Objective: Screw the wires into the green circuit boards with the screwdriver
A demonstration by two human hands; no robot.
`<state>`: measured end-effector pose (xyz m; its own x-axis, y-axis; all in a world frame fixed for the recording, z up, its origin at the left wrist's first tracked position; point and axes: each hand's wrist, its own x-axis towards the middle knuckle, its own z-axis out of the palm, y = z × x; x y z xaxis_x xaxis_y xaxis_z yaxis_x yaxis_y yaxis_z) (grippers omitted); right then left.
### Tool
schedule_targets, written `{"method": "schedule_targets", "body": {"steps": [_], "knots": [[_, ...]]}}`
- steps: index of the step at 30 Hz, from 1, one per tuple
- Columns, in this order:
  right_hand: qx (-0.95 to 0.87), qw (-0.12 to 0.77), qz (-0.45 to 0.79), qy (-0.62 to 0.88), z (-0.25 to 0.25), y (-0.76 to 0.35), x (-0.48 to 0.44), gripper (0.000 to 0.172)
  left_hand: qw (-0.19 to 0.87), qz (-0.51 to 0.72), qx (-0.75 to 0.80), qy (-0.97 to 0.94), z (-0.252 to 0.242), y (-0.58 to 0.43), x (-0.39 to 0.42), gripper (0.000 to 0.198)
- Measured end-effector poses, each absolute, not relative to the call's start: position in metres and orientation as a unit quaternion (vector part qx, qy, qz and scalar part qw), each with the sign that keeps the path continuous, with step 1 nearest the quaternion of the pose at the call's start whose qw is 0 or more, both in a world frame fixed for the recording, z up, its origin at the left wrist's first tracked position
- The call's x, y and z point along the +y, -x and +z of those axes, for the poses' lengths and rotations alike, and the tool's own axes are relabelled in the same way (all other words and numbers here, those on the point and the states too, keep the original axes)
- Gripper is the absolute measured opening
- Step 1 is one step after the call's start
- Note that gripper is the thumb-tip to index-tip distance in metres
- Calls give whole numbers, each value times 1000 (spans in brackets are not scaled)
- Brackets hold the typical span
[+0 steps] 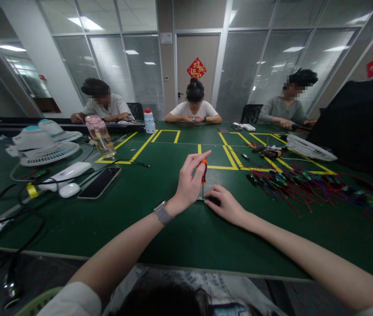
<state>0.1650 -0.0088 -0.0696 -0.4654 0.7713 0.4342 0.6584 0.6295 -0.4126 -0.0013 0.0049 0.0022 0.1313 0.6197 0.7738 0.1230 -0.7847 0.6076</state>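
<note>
On the table (160, 186) lay a board (200, 199); above it, the left hand (187, 177) gripped a screwdriver (204, 175); the right hand (228, 205) pinched the board's right end. Screw-turning seemed underway, next calling for steady pressure.

Open lane on the near green tabletop (183, 245), there between the forearms (123, 248); swing left and the phone (100, 183) and bottle (102, 141) crowd the way, swing right and a tangle of red-wired boards (281, 180) blocks it, dead ahead the upright screwdriver (204, 171) bars the path

A phone (99, 183) lies near a bottle (101, 139) (pink-lidded).
</note>
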Motion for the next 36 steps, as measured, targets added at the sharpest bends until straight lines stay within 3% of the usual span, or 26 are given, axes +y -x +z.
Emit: {"method": "schedule_targets", "body": {"steps": [4, 10, 17, 23, 30, 36], "knots": [[-850, 306, 94, 418, -70, -165, -9, 11, 273, 610, 243, -703, -2, -1, 8, 36], [-851, 306, 94, 416, -70, -165, -9, 10, 148, 619, 288, -715, 2, 1, 6, 19], [-851, 304, 97, 417, -69, -165, -9, 11, 238, 616, 246, -710, 0, 1, 8, 30], [-850, 311, 94, 415, -70, -164, -9, 10, 137, 621, 292, -714, 2, 2, 7, 18], [-851, 310, 95, 413, -69, -164, -9, 10, 204, 609, 252, -724, 1, 2, 8, 30], [-850, 309, 92, 416, -68, -165, -9, 10, 140, 622, 290, -713, 4, 1, 5, 18]]}}
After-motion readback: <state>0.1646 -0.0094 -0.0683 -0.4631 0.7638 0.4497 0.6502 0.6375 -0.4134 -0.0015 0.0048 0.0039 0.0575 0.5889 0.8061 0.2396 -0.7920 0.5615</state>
